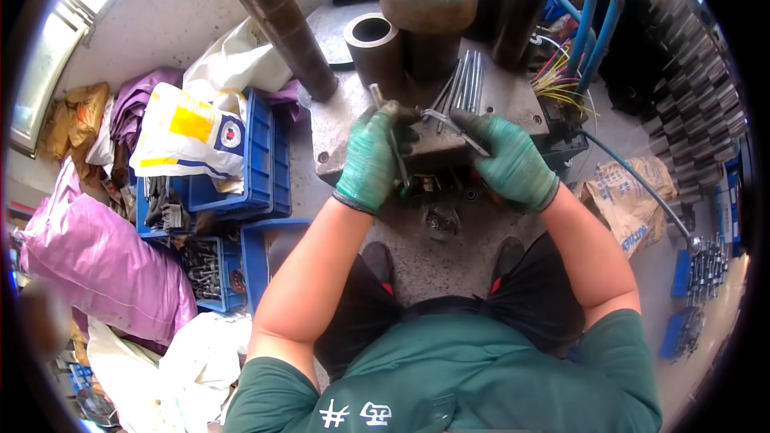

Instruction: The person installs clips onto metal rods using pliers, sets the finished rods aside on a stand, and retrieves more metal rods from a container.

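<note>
Both my hands wear green gloves with dark fingertips and meet over the front edge of a steel machine bed (521, 107). My left hand (369, 159) is closed round a slim metal rod (376, 95), which stands tilted, its top above the fingers. A slim silver metal tool (475, 144) sits in the closed grip of my right hand (511, 156). That tool's narrow end points left, close to my left fingertips; its exact kind is unclear. Just beyond my right hand, several steel rods (468, 84) lie side by side on the bed.
Behind the rods stand a hollow steel cylinder (374, 54) and a thick round block (429, 4), between two heavy columns (269, 12). Blue crates (269, 156) and a purple sack (104, 252) fill the left. Blue hoses (589, 24) and a brown paper bag (630, 200) are at right.
</note>
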A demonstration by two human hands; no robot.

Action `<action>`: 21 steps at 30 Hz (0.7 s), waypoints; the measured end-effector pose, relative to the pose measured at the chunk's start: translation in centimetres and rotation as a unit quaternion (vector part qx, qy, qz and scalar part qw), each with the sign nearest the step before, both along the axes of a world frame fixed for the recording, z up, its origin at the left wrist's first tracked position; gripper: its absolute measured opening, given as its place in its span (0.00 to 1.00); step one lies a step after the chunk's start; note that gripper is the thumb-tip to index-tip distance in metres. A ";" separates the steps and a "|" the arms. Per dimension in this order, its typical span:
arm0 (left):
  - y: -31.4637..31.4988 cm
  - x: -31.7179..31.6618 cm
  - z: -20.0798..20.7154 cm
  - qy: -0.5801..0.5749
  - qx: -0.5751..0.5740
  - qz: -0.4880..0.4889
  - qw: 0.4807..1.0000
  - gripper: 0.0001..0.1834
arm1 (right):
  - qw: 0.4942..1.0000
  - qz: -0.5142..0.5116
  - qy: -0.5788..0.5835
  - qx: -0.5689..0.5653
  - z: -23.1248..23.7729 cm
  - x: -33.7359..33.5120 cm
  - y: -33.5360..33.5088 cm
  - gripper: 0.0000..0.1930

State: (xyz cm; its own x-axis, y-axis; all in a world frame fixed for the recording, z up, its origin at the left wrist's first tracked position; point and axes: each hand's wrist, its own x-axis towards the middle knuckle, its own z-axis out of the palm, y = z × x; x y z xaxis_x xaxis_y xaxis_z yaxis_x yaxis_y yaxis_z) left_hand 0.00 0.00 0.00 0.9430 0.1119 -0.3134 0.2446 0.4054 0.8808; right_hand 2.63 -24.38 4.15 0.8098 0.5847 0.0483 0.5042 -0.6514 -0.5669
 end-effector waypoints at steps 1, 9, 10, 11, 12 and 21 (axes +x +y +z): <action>0.3 0.1 0.0 -0.084 0.067 0.023 0.994 0.21 | 0.985 -0.008 0.116 0.130 -0.5 0.1 0.0 0.33; 3.2 0.5 2.5 -0.129 -0.002 0.162 0.978 0.25 | 0.945 -0.061 0.210 0.242 -1.6 1.1 -1.5 0.26; 3.6 0.6 2.4 -0.114 -0.053 0.170 0.977 0.25 | 0.945 -0.062 0.209 0.244 -1.3 1.0 -1.4 0.26; 3.8 0.7 2.2 -0.115 -0.051 0.168 0.978 0.25 | 0.948 -0.057 0.214 0.227 -1.1 0.9 -1.2 0.24; 3.8 0.8 2.1 -0.112 -0.086 0.168 0.976 0.24 | 0.952 -0.053 0.217 0.210 -0.9 0.9 -1.1 0.23; 2.9 0.7 1.3 -0.138 -0.158 0.110 0.971 0.21 | 0.935 -0.027 0.257 0.241 -0.1 1.0 -1.0 0.24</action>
State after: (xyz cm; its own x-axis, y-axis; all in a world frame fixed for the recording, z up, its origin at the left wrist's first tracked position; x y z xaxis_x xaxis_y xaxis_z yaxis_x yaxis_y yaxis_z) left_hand 0.69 2.93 1.34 0.9600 0.2601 -0.1034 -0.1070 0.6825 0.7230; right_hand 3.65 -25.34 4.04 0.8257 0.5537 -0.1080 0.0580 -0.2736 -0.9601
